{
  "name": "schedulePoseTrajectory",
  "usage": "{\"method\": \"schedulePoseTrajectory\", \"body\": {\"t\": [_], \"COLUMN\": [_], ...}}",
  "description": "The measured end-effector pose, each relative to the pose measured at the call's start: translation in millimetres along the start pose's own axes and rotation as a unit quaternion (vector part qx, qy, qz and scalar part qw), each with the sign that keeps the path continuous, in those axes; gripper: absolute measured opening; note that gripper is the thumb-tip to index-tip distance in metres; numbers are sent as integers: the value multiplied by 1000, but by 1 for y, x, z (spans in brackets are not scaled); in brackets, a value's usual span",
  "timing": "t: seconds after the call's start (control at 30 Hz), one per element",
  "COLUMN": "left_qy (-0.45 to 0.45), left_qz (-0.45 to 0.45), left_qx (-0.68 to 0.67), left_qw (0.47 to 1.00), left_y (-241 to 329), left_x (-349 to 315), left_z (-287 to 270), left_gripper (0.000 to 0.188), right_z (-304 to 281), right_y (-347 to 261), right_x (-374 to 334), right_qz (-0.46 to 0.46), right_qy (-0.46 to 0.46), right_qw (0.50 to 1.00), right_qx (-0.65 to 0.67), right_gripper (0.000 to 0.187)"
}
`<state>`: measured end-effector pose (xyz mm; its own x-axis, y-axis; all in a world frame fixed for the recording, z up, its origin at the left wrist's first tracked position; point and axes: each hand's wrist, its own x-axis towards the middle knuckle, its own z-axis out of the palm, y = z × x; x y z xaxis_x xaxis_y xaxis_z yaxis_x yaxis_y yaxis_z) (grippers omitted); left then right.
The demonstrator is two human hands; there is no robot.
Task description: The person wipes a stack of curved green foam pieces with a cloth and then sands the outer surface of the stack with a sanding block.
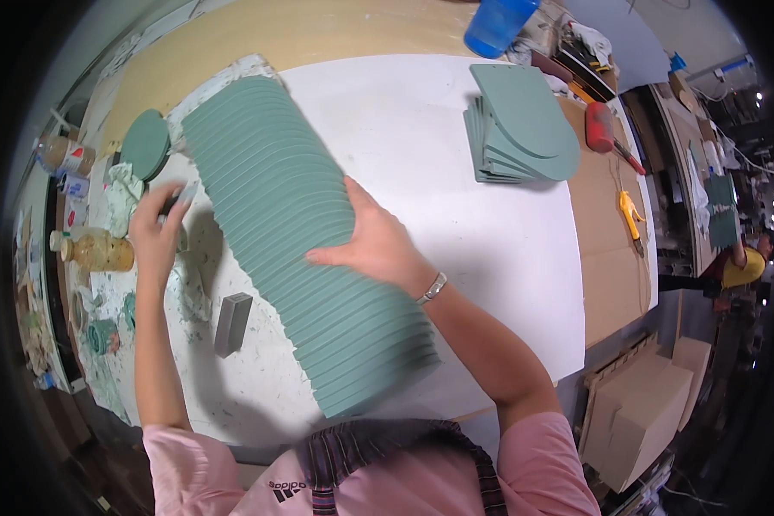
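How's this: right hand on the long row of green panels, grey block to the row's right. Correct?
Not quite: the head view shows the grey block left of the long row of green panels. The right hand is on the row.

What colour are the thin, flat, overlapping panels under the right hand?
The overlapping panels are muted grey-green, best seen in the head view.

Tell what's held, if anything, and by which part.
The left hand holds a small object, gripped part too blurred to tell; the right hand rests on the row of green pieces.
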<state>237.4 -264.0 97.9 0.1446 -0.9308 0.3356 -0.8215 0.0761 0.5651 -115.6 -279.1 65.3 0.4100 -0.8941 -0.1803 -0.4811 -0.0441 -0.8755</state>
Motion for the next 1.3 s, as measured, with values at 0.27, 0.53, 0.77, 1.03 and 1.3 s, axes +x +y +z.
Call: {"method": "schedulePoseTrajectory", "body": {"t": [0.27, 0.53, 0.77, 1.03, 1.3], "left_qy": [-60, -24, -107, -68, -109], "left_qz": [-172, -152, -208, 204, 251], "left_qx": [154, -51, -64, 17, 95], "left_qw": [971, 987, 970, 976, 957], "left_y": [-62, -5, 16, 98, 100], "left_x": [-215, -182, -191, -65, -1], "left_z": [-78, -41, -8, 8, 23], "left_gripper": [20, 33, 53, 61, 49], "right_z": [2, -2, 2, 9, 4], "right_y": [-9, -32, -26, -20, -15], "right_x": [3, -3, -4, 1, 1], "right_qz": [-7, 10, -13, 3, -6], "right_qy": [-5, -34, -6, -21, 6], "right_qw": [1000, 999, 1000, 1000, 1000], "right_qx": [-9, 25, 14, -6, -5], "right_gripper": [124, 117, 116, 121, 121]}}
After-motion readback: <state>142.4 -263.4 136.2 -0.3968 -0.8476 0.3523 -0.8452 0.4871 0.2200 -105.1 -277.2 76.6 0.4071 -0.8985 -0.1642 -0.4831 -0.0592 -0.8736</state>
